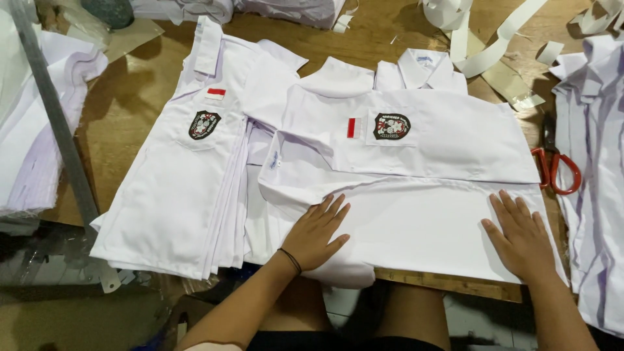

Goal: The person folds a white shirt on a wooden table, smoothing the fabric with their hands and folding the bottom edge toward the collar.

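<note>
A white shirt [416,188] with a dark round badge and a small red-and-white patch lies spread sideways on the wooden table [133,104]. My left hand [317,233] presses flat on its near left part, fingers apart, a thin black band on the wrist. My right hand [519,235] lies flat on the shirt's near right corner, fingers spread. Neither hand holds anything. To the left sits a stack of folded white shirts [185,182] with the same badge on top.
Red-handled scissors [558,170] lie at the right of the shirt. More white garments [597,195] are piled at the right edge and at the far left [32,130]. White fabric strips [487,39] lie at the back. A grey metal bar [58,123] crosses the left side.
</note>
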